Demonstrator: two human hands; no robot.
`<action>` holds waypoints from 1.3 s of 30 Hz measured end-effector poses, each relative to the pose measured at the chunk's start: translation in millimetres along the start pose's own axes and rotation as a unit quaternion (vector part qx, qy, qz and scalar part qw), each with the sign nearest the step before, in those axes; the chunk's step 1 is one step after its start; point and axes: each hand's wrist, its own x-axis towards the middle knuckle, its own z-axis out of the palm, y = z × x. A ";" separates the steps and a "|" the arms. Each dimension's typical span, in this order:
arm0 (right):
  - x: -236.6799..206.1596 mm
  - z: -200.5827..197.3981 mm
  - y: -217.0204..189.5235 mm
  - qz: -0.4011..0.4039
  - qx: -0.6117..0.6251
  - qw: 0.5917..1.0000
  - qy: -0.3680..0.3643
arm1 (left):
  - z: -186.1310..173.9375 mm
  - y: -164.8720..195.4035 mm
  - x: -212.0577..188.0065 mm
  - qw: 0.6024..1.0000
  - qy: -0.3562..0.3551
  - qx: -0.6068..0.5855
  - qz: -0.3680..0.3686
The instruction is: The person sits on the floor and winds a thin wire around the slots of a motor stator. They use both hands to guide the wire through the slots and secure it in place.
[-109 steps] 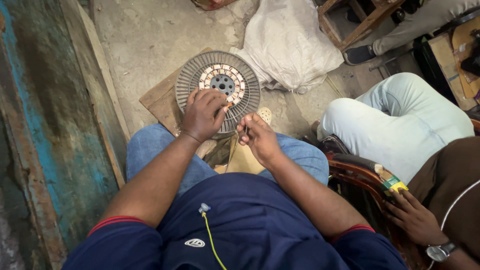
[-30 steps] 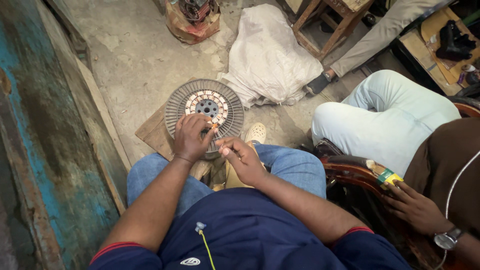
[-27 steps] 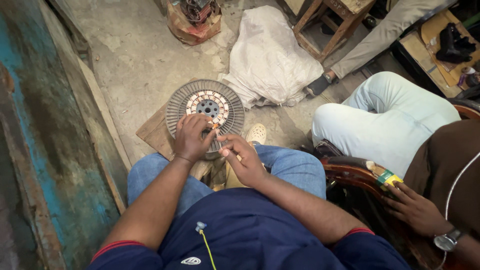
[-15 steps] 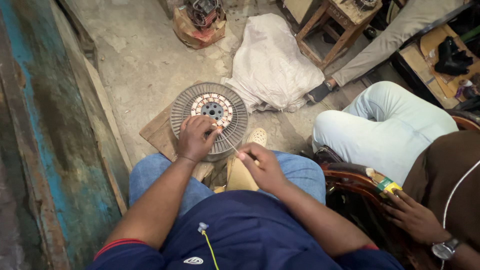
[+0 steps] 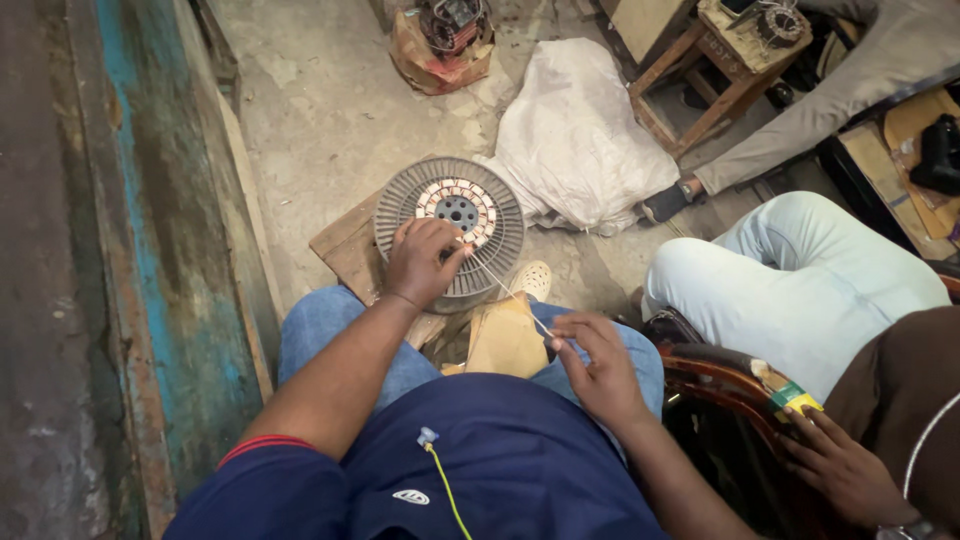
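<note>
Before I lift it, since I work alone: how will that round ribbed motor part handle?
The round motor part looks metal with copper coils, so probably heavy and stiff. Resting on a wooden board, steadied by the left hand, it might roll if tipped on edge.

White sack [image 5: 580, 140] and seated neighbour [image 5: 800, 290] crowd the right.

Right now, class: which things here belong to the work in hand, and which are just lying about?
In use:
left hand
right hand
round finned motor stator
thin strand
wooden board

Lying about:
white sack
wooden stool
torn bag of parts
</note>
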 end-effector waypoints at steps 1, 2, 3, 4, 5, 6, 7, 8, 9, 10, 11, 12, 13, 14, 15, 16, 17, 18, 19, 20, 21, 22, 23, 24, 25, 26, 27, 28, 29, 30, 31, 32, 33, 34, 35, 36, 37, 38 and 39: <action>0.3 -1.2 0.4 -0.014 -0.056 0.998 0.017 | -0.2 -0.4 -0.4 1.000 -0.003 0.004 0.001; 1.0 -3.5 1.7 -0.028 -0.113 0.993 0.035 | -0.1 -0.5 -0.6 1.000 -0.005 0.008 0.002; 2.5 -4.7 4.0 -0.040 -0.170 0.983 0.052 | 0.3 -0.7 -1.0 1.000 -0.009 0.010 0.004; 6.2 -6.8 8.1 -0.042 -0.184 0.981 0.050 | 0.7 -0.7 -1.2 1.000 -0.007 0.008 0.006; 11.7 -10.7 14.1 -0.043 -0.198 0.978 0.047 | 0.9 -0.9 -2.1 1.000 -0.005 0.006 0.007; 17.5 -14.7 19.8 -0.044 -0.210 0.976 0.043 | 0.8 -1.2 -2.7 1.000 -0.003 0.004 0.008; 22.3 -18.9 24.9 -0.039 -0.227 0.971 0.059 | 1.0 -1.6 -3.5 1.000 -0.001 0.004 0.008; 27.7 -23.5 29.7 -0.034 -0.243 0.967 0.074 | 1.7 -2.0 -4.1 1.000 0.001 0.004 0.008; 33.3 -25.2 33.1 -0.028 -0.259 0.961 0.088 | 2.0 -2.7 -5.2 1.000 0.002 0.004 0.007; 38.6 -26.2 35.4 -0.039 -0.267 0.958 0.102 | 2.5 -3.7 -6.7 1.000 0.001 0.003 0.005; 44.4 -29.8 37.2 -0.050 -0.275 0.953 0.115 | 3.6 -4.7 -7.4 1.000 0.000 0.000 0.003; 50.9 -34.3 38.5 -0.060 -0.284 0.948 0.129 | 5.2 -5.6 -7.9 1.000 -0.001 -0.003 0.001; 56.9 -36.5 38.6 -0.072 -0.285 0.943 0.154 | 6.4 -6.9 -8.6 1.000 0.007 -0.001 0.007; 61.8 -37.0 37.5 -0.081 -0.286 0.938 0.177 | 6.9 -8.4 -9.7 1.000 0.012 -0.001 0.012; 67.2 -37.7 36.6 -0.085 -0.273 0.939 0.188 | 8.0 -8.8 -11.6 1.000 0.016 -0.001 0.018; 74.5 -37.6 36.3 -0.090 -0.261 0.940 0.201 | 8.9 -9.0 -13.0 1.000 0.011 0.002 0.017; 80.8 -36.2 35.3 -0.096 -0.247 0.940 0.215 | 8.5 -9.9 -14.3 1.000 0.006 0.007 0.017; 87.0 -34.5 34.2 -0.099 -0.225 0.948 0.205 | 8.3 -10.6 -14.2 1.000 0.003 0.013 0.018; 92.5 -31.9 33.0 -0.104 -0.201 0.954 0.195 | 8.0 -10.6 -14.4 1.000 0.003 0.010 0.019; 97.4 -27.0 31.8 -0.107 -0.176 0.961 0.185 | 6.8 -10.3 -15.4 1.000 0.002 0.009 0.018; 103.8 -19.5 31.4 -0.108 -0.153 0.966 0.177 | 6.1 -9.5 -15.9 1.000 0.001 0.007 0.018; 111.3 -10.9 31.7 -0.108 -0.130 0.971 0.170 | 5.4 -8.8 -15.5 1.000 -0.001 0.008 0.017; 118.4 -2.1 32.3 -0.087 -0.081 0.981 0.152 | 4.5 -8.1 -15.6 1.000 -0.004 0.009 0.016; 125.1 6.6 33.4 -0.067 -0.033 0.988 0.133 | 3.5 -7.4 -15.6 1.000 -0.005 0.011 0.015; 131.6 14.8 34.9 -0.054 0.015 0.992 0.117 | 3.0 -6.8 -15.3 1.000 -0.004 0.010 0.016; 137.3 23.8 36.7 -0.041 0.062 0.992 0.099 | 2.3 -6.6 -15.1 1.000 -0.003 0.010 0.017; 141.0 31.9 38.5 -0.027 0.109 0.990 0.080 | 2.0 -6.2 -15.2 1.000 -0.002 0.009 0.017; 143.0 39.6 40.3 -0.022 0.122 0.990 0.066 | 1.6 -6.3 -15.5 1.000 -0.002 0.007 0.017; 144.1 47.3 42.0 -0.017 0.136 0.989 0.051 | 1.1 -6.6 -16.0 1.000 -0.001 0.005 0.017; 145.5 53.9 44.1 -0.012 0.149 0.988 0.036 | 1.1 -7.0 -16.0 1.000 -0.001 0.003 0.017; 146.8 60.1 46.2 -0.004 0.166 0.986 0.018 | 1.1 -7.4 -16.4 1.000 -0.003 0.000 0.013; 147.5 65.5 48.0 0.005 0.182 0.983 -0.001 | 1.4 -7.6 -16.9 1.000 -0.006 -0.004 0.009; 147.5 69.9 49.4 0.013 0.199 0.980 -0.019 | 1.5 -7.7 -17.5 1.000 -0.009 -0.008 0.005; 147.7 73.0 50.6 0.001 0.189 0.982 -0.022 | 1.7 -7.9 -17.5 1.000 -0.006 -0.006 0.005; 147.8 75.4 51.4 -0.012 0.179 0.983 -0.025 | 2.0 -7.8 -17.6 1.000 -0.003 -0.005 0.006; 148.8 76.9 51.9 -0.026 0.169 0.985 -0.028 | 2.2 -7.6 -17.3 1.000 0.001 -0.003 0.008; 151.0 78.2 52.3 -0.048 0.145 0.988 -0.029 | 1.8 -7.7 -17.1 1.000 -0.003 -0.010 0.007; 153.8 79.1 52.4 -0.069 0.120 0.990 -0.030 | 1.3 -7.7 -16.8 1.000 -0.006 -0.016 0.005; 155.4 79.7 52.0 -0.089 0.096 0.991 -0.032 | 0.9 -7.2 -17.1 1.000 -0.011 -0.022 0.003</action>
